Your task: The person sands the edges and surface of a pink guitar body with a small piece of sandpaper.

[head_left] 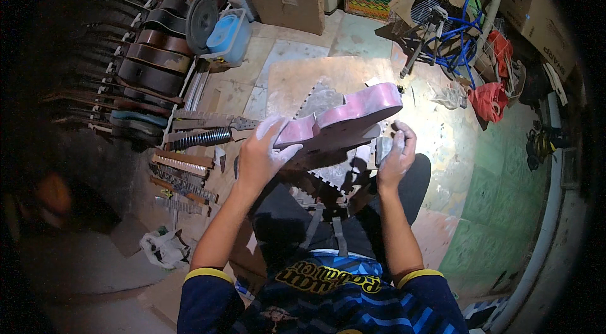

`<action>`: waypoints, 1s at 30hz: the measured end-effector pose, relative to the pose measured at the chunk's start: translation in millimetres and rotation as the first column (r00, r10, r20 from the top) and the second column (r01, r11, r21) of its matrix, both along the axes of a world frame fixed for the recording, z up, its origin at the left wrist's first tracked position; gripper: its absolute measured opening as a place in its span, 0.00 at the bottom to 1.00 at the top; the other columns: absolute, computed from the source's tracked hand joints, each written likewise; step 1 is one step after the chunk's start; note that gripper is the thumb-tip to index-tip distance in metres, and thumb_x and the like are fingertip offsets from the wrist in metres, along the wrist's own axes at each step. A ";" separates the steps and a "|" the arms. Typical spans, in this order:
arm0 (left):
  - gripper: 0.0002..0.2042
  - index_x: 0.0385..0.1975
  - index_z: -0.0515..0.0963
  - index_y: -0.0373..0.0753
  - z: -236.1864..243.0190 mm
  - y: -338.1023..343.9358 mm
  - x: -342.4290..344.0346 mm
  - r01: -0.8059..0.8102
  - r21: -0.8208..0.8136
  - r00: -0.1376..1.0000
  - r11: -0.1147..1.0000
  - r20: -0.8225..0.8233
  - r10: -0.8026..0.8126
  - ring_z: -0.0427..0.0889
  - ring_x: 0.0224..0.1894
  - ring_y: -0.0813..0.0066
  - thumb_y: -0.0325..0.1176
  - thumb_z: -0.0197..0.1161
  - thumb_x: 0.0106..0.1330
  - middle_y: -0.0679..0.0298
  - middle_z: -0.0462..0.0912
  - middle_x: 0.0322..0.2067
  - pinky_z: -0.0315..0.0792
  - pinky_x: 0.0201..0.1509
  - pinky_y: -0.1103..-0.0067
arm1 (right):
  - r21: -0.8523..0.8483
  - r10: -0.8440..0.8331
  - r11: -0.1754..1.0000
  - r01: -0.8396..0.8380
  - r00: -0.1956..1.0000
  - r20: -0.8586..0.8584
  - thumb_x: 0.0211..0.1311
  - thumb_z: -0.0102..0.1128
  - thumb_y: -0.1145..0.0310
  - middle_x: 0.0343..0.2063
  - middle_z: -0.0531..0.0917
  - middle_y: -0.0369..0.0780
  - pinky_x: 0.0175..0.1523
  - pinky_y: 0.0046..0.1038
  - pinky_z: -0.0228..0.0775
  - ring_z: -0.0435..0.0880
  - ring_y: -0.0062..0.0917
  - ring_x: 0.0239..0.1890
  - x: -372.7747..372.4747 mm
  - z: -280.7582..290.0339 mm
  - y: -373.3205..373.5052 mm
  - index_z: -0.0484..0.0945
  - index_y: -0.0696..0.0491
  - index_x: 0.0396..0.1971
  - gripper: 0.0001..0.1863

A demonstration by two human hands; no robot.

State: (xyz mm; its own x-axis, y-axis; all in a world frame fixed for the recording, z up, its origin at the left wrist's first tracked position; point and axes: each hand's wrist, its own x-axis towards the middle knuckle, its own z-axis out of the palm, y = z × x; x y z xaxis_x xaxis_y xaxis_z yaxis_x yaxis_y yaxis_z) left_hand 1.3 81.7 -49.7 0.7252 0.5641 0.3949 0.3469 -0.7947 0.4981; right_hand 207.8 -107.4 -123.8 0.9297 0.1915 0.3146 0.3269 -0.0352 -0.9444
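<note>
A pale pink unfinished guitar body point(344, 120) rests tilted across my lap, its curved side facing up. My left hand point(260, 156), dusted white, grips its near end from the left. My right hand point(396, 156) is closed around a small grey sanding block point(383, 148), held against the body's right lower edge. Grey foam mat pieces point(328, 173) with toothed edges lie under the body, by my dark trousers.
A rack of guitar bodies point(154, 59) stands at the left, with several guitar necks point(202, 138) on the floor beside it. A blue bucket point(225, 32), a plywood sheet point(315, 78), blue hose point(464, 50), red bags point(491, 99) and a cardboard box point(536, 9) surround me.
</note>
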 end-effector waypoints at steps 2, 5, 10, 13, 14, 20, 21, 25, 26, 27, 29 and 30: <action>0.31 0.50 0.81 0.35 0.6 0.0 6.5 -0.028 -0.084 1.000 0.996 0.004 0.029 0.87 0.49 0.51 0.41 0.86 0.47 0.49 0.85 0.50 0.80 0.54 0.66 | -0.048 0.055 0.997 -0.058 0.997 -0.062 0.77 0.54 0.69 0.45 0.83 0.43 0.61 0.31 0.70 0.80 0.27 0.50 -8.6 -5.2 0.8 0.78 0.62 0.50 0.13; 0.31 0.49 0.80 0.33 -1.3 -0.6 4.0 -0.063 -0.140 0.998 0.988 0.001 0.064 0.87 0.46 0.52 0.42 0.86 0.47 0.49 0.86 0.45 0.80 0.52 0.68 | -0.143 0.097 0.982 -0.124 0.978 -0.185 0.69 0.61 0.71 0.42 0.81 0.43 0.58 0.34 0.71 0.80 0.31 0.47 -13.9 -42.3 3.8 0.78 0.60 0.46 0.10; 0.18 0.45 0.79 0.32 -0.1 -10.0 15.3 -0.126 -0.359 0.988 0.925 0.037 0.150 0.86 0.40 0.56 0.34 0.76 0.59 0.51 0.85 0.40 0.78 0.46 0.69 | -0.782 0.085 0.585 -0.217 0.975 -0.207 0.61 0.72 0.63 0.48 0.79 0.48 0.61 0.42 0.71 0.78 0.43 0.55 -14.9 -152.4 -12.7 0.78 0.56 0.47 0.19; 0.10 0.42 0.80 0.32 -10.3 -11.8 17.2 -0.203 -0.333 0.970 0.921 0.057 0.235 0.84 0.35 0.58 0.31 0.66 0.66 0.51 0.85 0.35 0.77 0.43 0.69 | -0.867 0.099 0.429 -0.255 0.967 -0.235 0.55 0.76 0.59 0.56 0.74 0.51 0.64 0.48 0.68 0.72 0.53 0.60 -27.4 -152.1 -11.5 0.77 0.54 0.52 0.27; 0.08 0.41 0.80 0.32 -6.9 -13.2 18.7 -0.225 -0.325 0.967 0.918 0.040 0.251 0.83 0.34 0.59 0.31 0.64 0.68 0.51 0.84 0.33 0.76 0.42 0.68 | -0.873 0.102 0.416 -0.255 0.967 -0.234 0.54 0.78 0.62 0.60 0.70 0.50 0.64 0.47 0.69 0.71 0.51 0.62 -29.2 -156.4 -11.1 0.75 0.53 0.55 0.30; 0.10 0.38 0.80 0.32 6.6 2.6 28.7 -0.322 -0.315 0.946 0.893 -0.146 0.290 0.81 0.31 0.63 0.33 0.58 0.73 0.52 0.83 0.29 0.75 0.40 0.69 | -0.834 0.144 0.519 -0.187 0.981 -0.130 0.62 0.69 0.67 0.55 0.74 0.54 0.60 0.49 0.69 0.74 0.53 0.57 -26.1 -175.9 -17.4 0.76 0.56 0.52 0.20; 0.11 0.37 0.80 0.31 7.1 4.6 30.4 -0.328 -0.301 0.943 0.895 -0.161 0.291 0.81 0.31 0.65 0.34 0.58 0.74 0.53 0.83 0.29 0.74 0.40 0.69 | -0.788 0.102 0.582 -0.201 0.979 -0.174 0.63 0.67 0.67 0.54 0.75 0.55 0.59 0.49 0.69 0.74 0.53 0.57 -23.0 -180.5 -19.5 0.76 0.56 0.52 0.19; 0.08 0.38 0.80 0.32 -16.2 10.1 31.0 -0.209 -0.402 0.964 0.891 0.068 0.256 0.81 0.34 0.73 0.31 0.62 0.70 0.59 0.84 0.32 0.76 0.42 0.73 | -0.645 0.033 0.755 -0.115 0.990 -0.137 0.67 0.60 0.69 0.41 0.81 0.57 0.53 0.49 0.72 0.81 0.56 0.45 -11.3 -181.0 -25.6 0.75 0.58 0.52 0.16; 0.07 0.39 0.80 0.32 -17.7 6.7 29.2 -0.198 -0.385 0.962 0.901 0.099 0.253 0.81 0.35 0.74 0.30 0.62 0.68 0.60 0.84 0.33 0.76 0.43 0.74 | -0.632 0.026 0.764 -0.129 0.985 -0.170 0.67 0.60 0.69 0.39 0.82 0.56 0.51 0.50 0.72 0.81 0.57 0.42 -8.7 -165.9 -26.1 0.75 0.59 0.51 0.15; 0.07 0.39 0.81 0.32 -18.8 4.2 27.2 -0.187 -0.367 0.960 0.911 0.131 0.249 0.81 0.36 0.75 0.29 0.63 0.67 0.62 0.84 0.33 0.76 0.44 0.76 | -0.618 0.018 0.773 -0.143 0.979 -0.203 0.67 0.59 0.70 0.37 0.83 0.55 0.50 0.51 0.73 0.82 0.59 0.39 -7.5 -155.5 -24.9 0.75 0.59 0.51 0.15; 0.08 0.40 0.81 0.32 -13.8 -1.5 29.2 -0.187 -0.410 0.965 0.893 0.092 0.244 0.81 0.37 0.75 0.27 0.64 0.65 0.62 0.84 0.34 0.76 0.46 0.77 | -0.494 0.026 0.856 -0.156 0.965 -0.261 0.64 0.56 0.73 0.29 0.84 0.47 0.40 0.43 0.75 0.82 0.45 0.29 0.9 -146.6 -28.9 0.75 0.58 0.48 0.13; 0.08 0.41 0.81 0.33 -10.7 -3.7 30.4 -0.188 -0.431 0.968 0.883 0.072 0.241 0.81 0.38 0.75 0.26 0.65 0.63 0.62 0.84 0.34 0.77 0.47 0.77 | -0.384 0.057 0.895 -0.229 0.910 -0.410 0.63 0.56 0.73 0.29 0.83 0.45 0.38 0.39 0.75 0.82 0.40 0.29 6.6 -140.4 -36.5 0.75 0.58 0.48 0.13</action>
State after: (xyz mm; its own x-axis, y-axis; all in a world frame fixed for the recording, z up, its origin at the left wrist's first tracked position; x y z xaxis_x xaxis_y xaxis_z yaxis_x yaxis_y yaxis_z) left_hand 31.7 78.0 -60.4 0.5296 0.8322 0.1646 0.4017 -0.4169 0.8154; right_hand 214.4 -143.9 -264.2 0.9109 0.3639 -0.1946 -0.0203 -0.4314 -0.9019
